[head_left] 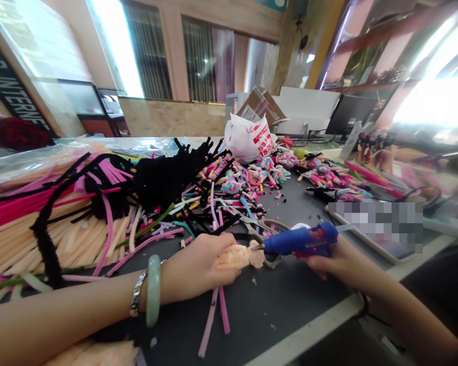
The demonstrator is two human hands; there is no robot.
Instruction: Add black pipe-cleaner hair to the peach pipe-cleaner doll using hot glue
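Note:
My left hand is closed around a small peach doll-like figure made of fuzzy craft stems. Its rounded end sticks out to the right of my fingers. Pink pipe cleaners hang below the same hand; whether they belong to the figure I cannot tell. With my right hand I grip a blue glue gun, a clear glue stick jutting from its back. The gun's metal tip meets or nearly meets the figure's end. Behind the figure lie scissors, partly covered by the gun.
At the left is a large pile of peach pipe cleaners, with pink and black ones on top. Finished-looking colourful pieces lie before a white plastic bag. A tray-like object, partly blurred out, is on the right.

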